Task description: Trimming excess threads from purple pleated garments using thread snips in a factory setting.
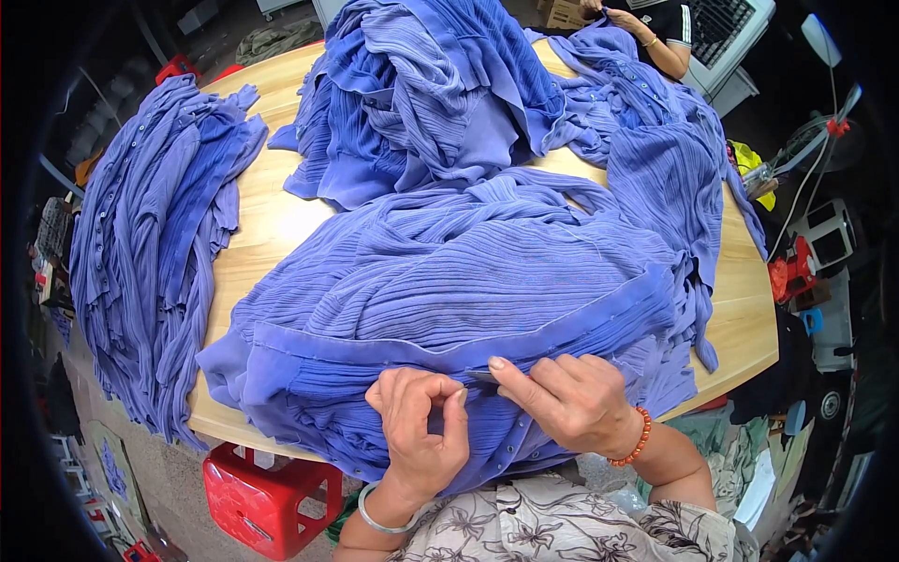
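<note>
A blue-violet ribbed knit garment [449, 281] lies spread on the table in front of me, its smooth band [375, 348] running across just beyond my hands. My left hand [420, 426], with a pale bangle at the wrist, is at the garment's near side. Its fingers are curled, thumb and forefinger brought close; whatever is between them is too small to make out. My right hand [567, 401], wearing an orange bead bracelet [641, 438], grips a small grey metal tool [481, 375]. Only the tool's tip shows, pointing toward my left fingertips; the remainder is hidden in the hand.
More blue-violet garments lie in a tall heap [421, 103] at the far middle, a pile [154, 244] over the left edge and another [660, 178] at right. Across the wooden table [735, 323], another person's hand [623, 19] handles fabric. A red stool [248, 501] stands below.
</note>
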A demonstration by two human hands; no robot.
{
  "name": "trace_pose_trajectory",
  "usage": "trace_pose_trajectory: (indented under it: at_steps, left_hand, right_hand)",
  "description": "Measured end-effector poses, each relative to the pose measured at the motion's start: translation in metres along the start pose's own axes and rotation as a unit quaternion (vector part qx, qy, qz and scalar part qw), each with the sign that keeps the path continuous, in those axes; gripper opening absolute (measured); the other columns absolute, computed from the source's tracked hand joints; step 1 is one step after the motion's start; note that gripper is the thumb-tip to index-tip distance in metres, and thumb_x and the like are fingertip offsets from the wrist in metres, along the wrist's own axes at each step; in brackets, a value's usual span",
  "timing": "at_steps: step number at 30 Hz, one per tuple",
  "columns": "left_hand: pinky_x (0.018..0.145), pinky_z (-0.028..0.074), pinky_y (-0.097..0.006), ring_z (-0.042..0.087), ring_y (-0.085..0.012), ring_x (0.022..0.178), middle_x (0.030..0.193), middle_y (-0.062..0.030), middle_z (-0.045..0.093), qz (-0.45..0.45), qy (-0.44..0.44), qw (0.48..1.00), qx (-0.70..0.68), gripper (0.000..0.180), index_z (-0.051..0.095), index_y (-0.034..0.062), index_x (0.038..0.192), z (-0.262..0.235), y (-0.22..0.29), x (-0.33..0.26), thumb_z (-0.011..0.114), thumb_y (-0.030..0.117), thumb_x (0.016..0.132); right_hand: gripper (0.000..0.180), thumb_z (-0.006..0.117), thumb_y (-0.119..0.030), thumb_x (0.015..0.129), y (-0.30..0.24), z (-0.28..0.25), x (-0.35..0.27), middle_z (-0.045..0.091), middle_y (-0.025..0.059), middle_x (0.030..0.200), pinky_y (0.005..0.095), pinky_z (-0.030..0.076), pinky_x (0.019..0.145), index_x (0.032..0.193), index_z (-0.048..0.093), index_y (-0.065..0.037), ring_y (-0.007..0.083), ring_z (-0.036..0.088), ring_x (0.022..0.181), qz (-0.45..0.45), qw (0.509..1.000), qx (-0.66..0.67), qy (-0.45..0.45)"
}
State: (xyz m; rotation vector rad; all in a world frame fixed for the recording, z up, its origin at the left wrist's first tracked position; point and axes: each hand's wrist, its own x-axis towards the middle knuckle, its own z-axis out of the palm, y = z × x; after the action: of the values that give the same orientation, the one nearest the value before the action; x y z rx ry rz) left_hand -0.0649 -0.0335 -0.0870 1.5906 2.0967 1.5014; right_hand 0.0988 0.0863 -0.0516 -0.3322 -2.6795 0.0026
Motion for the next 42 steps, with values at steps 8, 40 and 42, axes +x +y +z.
trace_pose_trajectory:
  at_steps: [8,40,42]
  left_hand:
    - [0.079,0.038,-0.04,0.056,-0.0264,0.08,0.083,-0.0067,0.061,0.001,0.103,0.986,0.134,0.016,0.061,0.0067,0.086,-0.054,-0.017,-0.01,0.066,-0.006,0.076]
    - [0.081,0.032,-0.039,0.052,-0.024,0.087,0.085,-0.004,0.057,-0.059,0.029,0.992,0.112,0.016,0.061,0.0086,0.089,-0.041,-0.024,-0.008,0.07,0.002,0.079]
    - [0.08,0.033,-0.038,0.052,-0.0234,0.085,0.085,-0.0042,0.058,-0.065,0.035,0.995,0.066,0.015,0.061,0.0084,0.089,-0.043,-0.024,-0.009,0.069,0.0,0.08]
  right_hand:
    - [0.054,0.083,-0.024,0.078,0.016,-0.007,-0.006,0.052,0.0014,0.071,0.0299,0.041,0.046,0.126,0.066,-0.007,0.0155,0.051,0.052,0.1,0.992,0.022,0.069]
    - [0.053,0.086,-0.028,0.072,0.009,-0.006,0.025,0.063,0.0049,0.092,0.029,0.047,0.051,0.119,0.069,-0.008,0.0172,0.061,0.062,0.068,0.989,0.108,0.073]
    - [0.05,0.082,-0.029,0.078,0.0,-0.004,0.028,0.062,0.0025,0.086,0.0293,0.043,0.051,0.121,0.068,-0.009,0.0158,0.058,0.06,0.035,0.992,0.11,0.049]
